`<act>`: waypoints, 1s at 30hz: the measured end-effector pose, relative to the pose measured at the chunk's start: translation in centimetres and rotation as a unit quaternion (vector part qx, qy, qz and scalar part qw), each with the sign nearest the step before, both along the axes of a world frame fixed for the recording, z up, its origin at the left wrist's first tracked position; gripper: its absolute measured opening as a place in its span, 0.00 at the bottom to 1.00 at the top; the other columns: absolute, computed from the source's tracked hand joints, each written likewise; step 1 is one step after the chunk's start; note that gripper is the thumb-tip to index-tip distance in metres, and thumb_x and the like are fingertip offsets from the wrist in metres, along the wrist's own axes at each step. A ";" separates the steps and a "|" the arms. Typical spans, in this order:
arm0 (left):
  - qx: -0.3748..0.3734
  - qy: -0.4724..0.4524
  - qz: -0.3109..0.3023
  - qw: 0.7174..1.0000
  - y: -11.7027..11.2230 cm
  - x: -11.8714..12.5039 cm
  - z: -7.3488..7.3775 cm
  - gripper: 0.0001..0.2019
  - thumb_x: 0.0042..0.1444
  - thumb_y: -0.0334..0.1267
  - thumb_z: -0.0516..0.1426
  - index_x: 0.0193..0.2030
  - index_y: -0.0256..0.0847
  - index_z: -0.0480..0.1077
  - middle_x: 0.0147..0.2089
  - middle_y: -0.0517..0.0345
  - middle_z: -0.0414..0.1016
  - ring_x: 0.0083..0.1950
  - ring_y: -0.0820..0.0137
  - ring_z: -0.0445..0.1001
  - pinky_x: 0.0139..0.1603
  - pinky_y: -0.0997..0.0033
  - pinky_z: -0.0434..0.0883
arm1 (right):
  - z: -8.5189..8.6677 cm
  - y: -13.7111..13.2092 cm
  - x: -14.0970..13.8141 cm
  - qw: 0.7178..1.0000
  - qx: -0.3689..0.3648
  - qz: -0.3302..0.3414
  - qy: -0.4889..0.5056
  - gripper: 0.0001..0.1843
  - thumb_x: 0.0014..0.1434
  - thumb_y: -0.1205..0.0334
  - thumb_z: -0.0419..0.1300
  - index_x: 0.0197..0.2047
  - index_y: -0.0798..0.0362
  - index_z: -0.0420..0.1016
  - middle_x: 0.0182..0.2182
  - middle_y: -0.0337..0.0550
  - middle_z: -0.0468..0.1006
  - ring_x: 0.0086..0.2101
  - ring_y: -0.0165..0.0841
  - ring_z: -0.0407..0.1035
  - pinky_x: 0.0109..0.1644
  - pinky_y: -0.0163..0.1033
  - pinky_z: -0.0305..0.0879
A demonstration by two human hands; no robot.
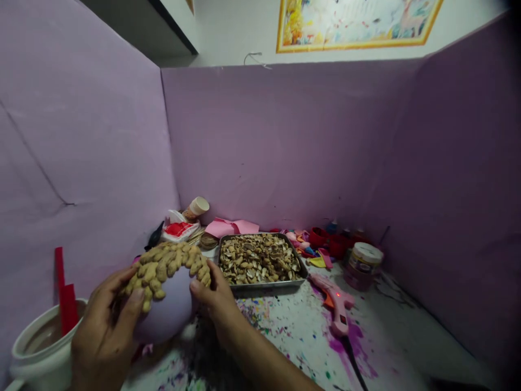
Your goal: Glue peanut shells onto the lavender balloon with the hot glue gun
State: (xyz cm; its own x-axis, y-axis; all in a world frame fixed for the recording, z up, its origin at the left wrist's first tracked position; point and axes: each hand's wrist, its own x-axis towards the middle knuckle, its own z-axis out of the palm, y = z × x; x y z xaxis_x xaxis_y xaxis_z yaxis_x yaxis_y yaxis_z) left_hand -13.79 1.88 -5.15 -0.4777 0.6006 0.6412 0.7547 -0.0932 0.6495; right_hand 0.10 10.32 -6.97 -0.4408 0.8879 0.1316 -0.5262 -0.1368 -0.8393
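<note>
Lilac walls enclose a paint-spotted white table; a framed picture at one o'clock is cut off by the top edge. At six o'clock, a shallow metal tray is filled with tan and brown nutshell pieces, its near left corner hidden by the right hand. At eight o'clock, a white tub, cropped at the bottom, has red strips standing in it; its floor is out of sight. Between seven and eight o'clock, held up at the table's near side, is a lavender ball, near round, so its long axis is hard to tell. Shells cap its top; its bare face points down toward five o'clock. The left hand and right hand are each curled partway around opposite sides, thumbs in front, most fingers hidden behind. Between four and five o'clock lies a pink glue gun, red light lit, cord leaving the bottom edge. At four o'clock stands a white-lidded jar, its contents too dim to identify.
</note>
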 end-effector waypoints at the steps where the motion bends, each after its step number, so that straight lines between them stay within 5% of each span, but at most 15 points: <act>1: -0.002 -0.013 0.011 1.000 0.7 0.4 0.6 0.18 0.56 0.46 0.49 0.53 0.47 0.61 0.54 0.53 0.65 0.55 0.56 0.65 0.55 0.49 0.64 | 0.0 0.8 -0.4 1.000 0.003 -0.010 -0.020 0.37 0.39 0.57 0.66 0.54 0.53 0.64 0.51 0.45 0.73 0.51 0.42 0.66 0.55 0.45 0.60; 7: -0.016 0.073 -0.029 0.997 4.0 0.3 0.2 0.17 0.57 0.43 0.49 0.53 0.43 0.59 0.56 0.49 0.62 0.60 0.57 0.58 0.61 0.48 0.55 | -0.1 3.4 0.0 0.991 0.010 -0.050 -0.120 0.29 0.42 0.63 0.60 0.51 0.54 0.67 0.49 0.45 0.74 0.48 0.39 0.68 0.51 0.42 0.64; 12: -0.020 0.113 -0.045 0.992 4.7 0.1 -1.4 0.21 0.60 0.41 0.45 0.60 0.45 0.54 0.63 0.49 0.55 0.64 0.57 0.52 0.64 0.49 0.49 | 1.7 4.8 5.3 0.957 0.073 -0.068 -0.271 0.17 0.45 0.63 0.58 0.41 0.56 0.73 0.29 0.42 0.78 0.27 0.34 0.71 0.29 0.38 0.67; 14: -0.022 0.126 -0.035 0.991 4.6 0.3 -1.6 0.23 0.60 0.41 0.45 0.62 0.46 0.51 0.65 0.50 0.51 0.65 0.56 0.49 0.64 0.48 0.48 | 2.8 6.1 8.4 0.930 0.119 -0.093 -0.334 0.15 0.46 0.62 0.57 0.40 0.55 0.74 0.26 0.40 0.76 0.24 0.31 0.68 0.27 0.36 0.65; 19: -0.048 0.178 -0.027 0.982 4.5 0.4 -2.0 0.27 0.59 0.40 0.47 0.65 0.50 0.45 0.68 0.56 0.45 0.66 0.54 0.47 0.64 0.46 0.48 | 4.4 9.4 15.3 0.812 0.235 -0.154 -0.511 0.11 0.49 0.64 0.54 0.34 0.55 0.76 0.27 0.43 0.76 0.26 0.32 0.66 0.30 0.36 0.58; 25: -0.015 0.226 -0.008 0.974 4.8 -0.2 -3.0 0.29 0.57 0.40 0.46 0.66 0.49 0.43 0.68 0.54 0.44 0.66 0.54 0.48 0.63 0.47 0.51 | 3.8 11.2 18.6 0.647 0.298 -0.050 -0.700 0.08 0.46 0.65 0.58 0.18 0.55 0.73 0.15 0.39 0.71 0.19 0.30 0.63 0.24 0.34 0.51; 27: -0.015 0.226 -0.007 0.974 4.7 -0.1 -3.1 0.29 0.57 0.40 0.46 0.66 0.48 0.44 0.68 0.52 0.45 0.66 0.54 0.49 0.63 0.47 0.51 | 3.5 11.9 18.7 0.591 0.302 -0.052 -0.746 0.05 0.44 0.65 0.60 0.24 0.57 0.75 0.23 0.46 0.76 0.25 0.35 0.68 0.27 0.35 0.54; 30: -0.013 0.224 -0.004 0.975 4.6 0.0 -3.0 0.29 0.57 0.39 0.47 0.66 0.48 0.44 0.68 0.52 0.46 0.66 0.54 0.49 0.63 0.47 0.51 | 3.1 12.8 18.2 0.520 0.297 -0.074 -0.797 0.23 0.39 0.69 0.62 0.42 0.62 0.72 0.40 0.59 0.75 0.37 0.43 0.70 0.33 0.37 0.59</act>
State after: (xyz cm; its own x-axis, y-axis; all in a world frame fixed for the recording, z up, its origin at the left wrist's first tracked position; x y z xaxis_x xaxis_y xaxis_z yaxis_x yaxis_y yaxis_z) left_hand -13.74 6.47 -8.18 -0.1489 0.6225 0.7683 0.9621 -0.0884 0.2581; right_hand 18.32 23.13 -3.87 -0.3429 0.9390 -0.0254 0.9359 0.3392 -0.0953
